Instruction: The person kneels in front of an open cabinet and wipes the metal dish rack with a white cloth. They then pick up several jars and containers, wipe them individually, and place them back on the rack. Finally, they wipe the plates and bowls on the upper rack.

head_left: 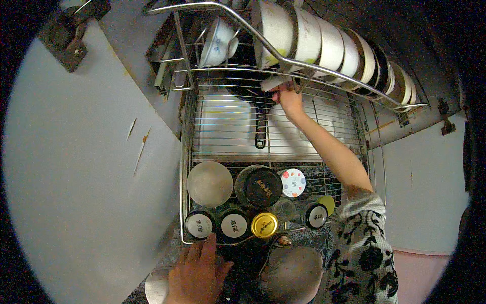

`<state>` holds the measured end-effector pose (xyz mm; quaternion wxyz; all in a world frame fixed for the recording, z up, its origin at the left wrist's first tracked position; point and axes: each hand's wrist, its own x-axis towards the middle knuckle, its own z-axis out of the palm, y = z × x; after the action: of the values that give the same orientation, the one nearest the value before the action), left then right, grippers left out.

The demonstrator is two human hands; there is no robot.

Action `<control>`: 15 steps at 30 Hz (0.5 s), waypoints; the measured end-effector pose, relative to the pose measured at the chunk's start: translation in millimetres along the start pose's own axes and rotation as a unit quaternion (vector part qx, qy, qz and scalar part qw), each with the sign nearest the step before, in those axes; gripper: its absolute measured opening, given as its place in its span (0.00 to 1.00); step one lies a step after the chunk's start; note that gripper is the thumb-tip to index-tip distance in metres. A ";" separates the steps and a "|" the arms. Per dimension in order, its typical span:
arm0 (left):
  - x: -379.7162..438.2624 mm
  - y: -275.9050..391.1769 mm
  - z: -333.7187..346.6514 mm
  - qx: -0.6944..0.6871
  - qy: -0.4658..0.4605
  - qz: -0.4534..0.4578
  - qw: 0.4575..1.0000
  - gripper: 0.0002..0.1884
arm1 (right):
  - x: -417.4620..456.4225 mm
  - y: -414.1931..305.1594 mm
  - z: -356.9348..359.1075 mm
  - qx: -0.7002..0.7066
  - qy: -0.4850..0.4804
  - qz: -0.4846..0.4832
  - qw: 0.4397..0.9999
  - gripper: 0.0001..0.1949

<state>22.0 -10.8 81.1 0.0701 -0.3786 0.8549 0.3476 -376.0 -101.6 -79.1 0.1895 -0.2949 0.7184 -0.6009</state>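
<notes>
A pull-out wire rack (228, 152) stands before me, with bowls in its upper tier. My right hand (290, 99) reaches under that tier, its fingers closed around a pale object (274, 83) that may be a cloth; the tier partly hides both. Below the wires lies a black handle (260, 129) of some utensil. My left hand (199, 271) is at the rack's front edge, fingers extended, its fingertips close to a jar with a white-centred black lid (199, 225). Nothing shows in it. Beside that jar stand another such jar (234, 225) and a gold-lidded jar (264, 225).
Stacked bowls (309, 38) and a blue-patterned bowl (217, 42) fill the upper tier. Larger jars (210, 184) stand behind the small ones. Cabinet doors flank the rack, left (83, 159) and right (421, 190). A rounded object (294, 271) is at the front.
</notes>
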 end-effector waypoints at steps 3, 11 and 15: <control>2.2 14.6 13.7 -0.002 0.000 0.054 0.999 0.27 | 59.8 69.0 -35.2 -0.070 0.020 -0.091 0.993 0.08; 2.2 23.9 13.7 0.018 0.016 0.010 1.000 0.27 | 36.4 31.8 -1.0 -0.085 -0.137 -0.015 0.987 0.12; 0.3 26.5 15.9 0.014 0.015 0.006 1.000 0.26 | 19.8 45.2 -34.7 -0.420 0.078 -0.313 0.848 0.12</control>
<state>1.1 11.8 83.4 0.0601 -0.3775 0.8630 0.3304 -421.5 -83.8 -114.4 -0.2072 -0.5081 0.7840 -0.2902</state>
